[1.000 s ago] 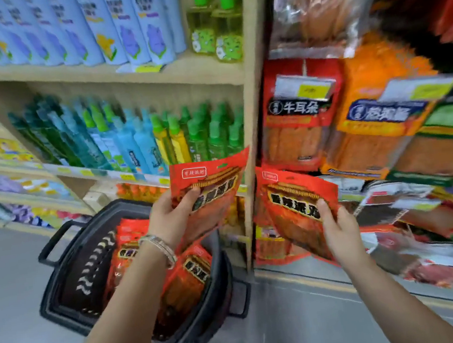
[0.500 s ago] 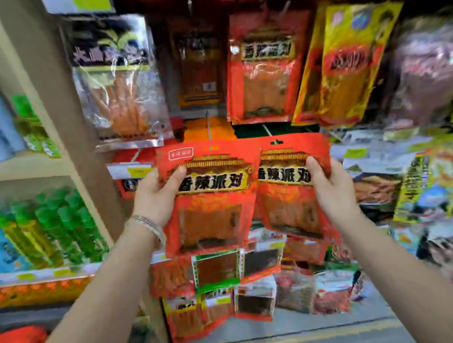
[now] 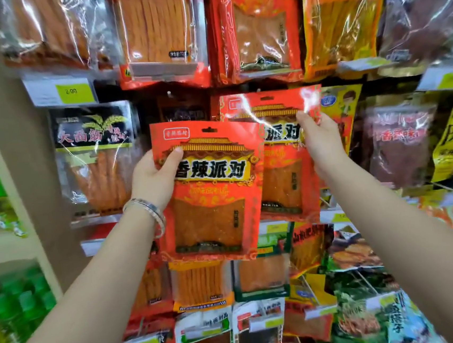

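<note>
**Front packet [image 3: 211, 195] and rear packet [image 3: 284, 177]: two red, same design**

Front reads 香辣派对, gripped at centre by the left hand [image 3: 152, 178]; rear shows 派对, at 1 o'clock, pinched by the right hand [image 3: 321, 143]. Price tag [image 3: 73, 91], 10 o'clock: 2.00.

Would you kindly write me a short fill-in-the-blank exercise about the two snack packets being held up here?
1. The left hand and the right hand each hold one ____ packet.
2. The bracelet is worn on the ____ wrist.
3. The front packet partly covers the rear packet, which the ____ hand holds.
4. The yellow price label reads ____.
Missing words: red; left; right; 2.00
</note>
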A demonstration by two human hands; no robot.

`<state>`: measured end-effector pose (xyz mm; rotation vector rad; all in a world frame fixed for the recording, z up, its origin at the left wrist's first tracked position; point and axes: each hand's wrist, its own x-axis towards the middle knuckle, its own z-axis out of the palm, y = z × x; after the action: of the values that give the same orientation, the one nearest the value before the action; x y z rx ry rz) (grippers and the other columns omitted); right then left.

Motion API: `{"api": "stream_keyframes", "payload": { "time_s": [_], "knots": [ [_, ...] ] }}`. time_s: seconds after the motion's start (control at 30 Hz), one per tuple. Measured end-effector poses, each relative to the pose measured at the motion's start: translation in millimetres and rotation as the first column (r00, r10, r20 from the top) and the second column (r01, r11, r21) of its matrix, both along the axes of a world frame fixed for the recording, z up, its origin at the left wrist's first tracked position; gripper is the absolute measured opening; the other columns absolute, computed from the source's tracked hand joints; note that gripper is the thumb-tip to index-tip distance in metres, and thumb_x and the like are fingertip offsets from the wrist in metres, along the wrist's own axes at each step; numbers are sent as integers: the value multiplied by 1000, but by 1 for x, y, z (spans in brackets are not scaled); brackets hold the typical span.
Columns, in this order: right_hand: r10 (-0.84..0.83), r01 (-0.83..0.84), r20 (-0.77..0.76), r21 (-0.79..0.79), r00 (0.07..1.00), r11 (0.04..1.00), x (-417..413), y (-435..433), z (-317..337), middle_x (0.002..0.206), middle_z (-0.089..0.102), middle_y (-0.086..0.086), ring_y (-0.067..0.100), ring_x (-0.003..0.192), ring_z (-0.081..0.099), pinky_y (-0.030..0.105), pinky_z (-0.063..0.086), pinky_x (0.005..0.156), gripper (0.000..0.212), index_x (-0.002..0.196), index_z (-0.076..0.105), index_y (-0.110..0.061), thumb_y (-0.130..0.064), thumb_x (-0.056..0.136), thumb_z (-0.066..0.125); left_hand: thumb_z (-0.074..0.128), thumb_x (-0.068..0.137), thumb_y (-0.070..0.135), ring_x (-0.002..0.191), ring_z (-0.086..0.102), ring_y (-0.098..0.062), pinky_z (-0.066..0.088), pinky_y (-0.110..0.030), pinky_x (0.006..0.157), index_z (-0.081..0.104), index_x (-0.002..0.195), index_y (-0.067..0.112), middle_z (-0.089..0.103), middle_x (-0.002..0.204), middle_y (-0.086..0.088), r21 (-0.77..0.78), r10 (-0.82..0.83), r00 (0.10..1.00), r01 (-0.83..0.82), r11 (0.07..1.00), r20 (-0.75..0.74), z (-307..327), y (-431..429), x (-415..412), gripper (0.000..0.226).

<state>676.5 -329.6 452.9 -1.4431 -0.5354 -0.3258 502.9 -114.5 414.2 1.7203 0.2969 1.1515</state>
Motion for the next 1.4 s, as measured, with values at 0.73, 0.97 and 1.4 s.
{"api": "stream_keyframes", "payload": {
  "time_s": [0.73, 0.97, 1.4],
  "knots": [
    [27, -28, -6, -86, 1000, 996, 50, 31, 18, 86, 56, 7, 20, 78, 52, 38, 43, 70, 21, 93, 60, -7, -27, 89, 54, 62, 84, 44, 77, 69, -2, 56, -33, 71, 68, 79, 45, 72, 84, 20, 39, -116, 992, 115, 993, 46, 22, 18, 57, 8],
    [-17, -27, -86, -487, 996, 873, 59, 40, 4, 140, 45, 16, 31, 124, 46, 38, 37, 100, 48, 136, 37, -4, -38, 102, 36, 62, 85, 42, 80, 70, -6, 57, -42, 80, 67, 79, 49, 72, 86, 19, 51, -165, 986, 164, 985, 15, 22, 5, 62, 11],
    [313, -292, -121, 162, 942, 943, 18, 13, -14, 95, 72, 2, 22, 93, 68, 36, 55, 81, 68, 100, 69, -16, -73, 83, 35, 61, 83, 45, 86, 70, -14, 56, -47, 81, 68, 80, 47, 73, 89, 10, 21, -221, 975, 221, 975, 22, 24, -28, 81, 8]
  ]
}}
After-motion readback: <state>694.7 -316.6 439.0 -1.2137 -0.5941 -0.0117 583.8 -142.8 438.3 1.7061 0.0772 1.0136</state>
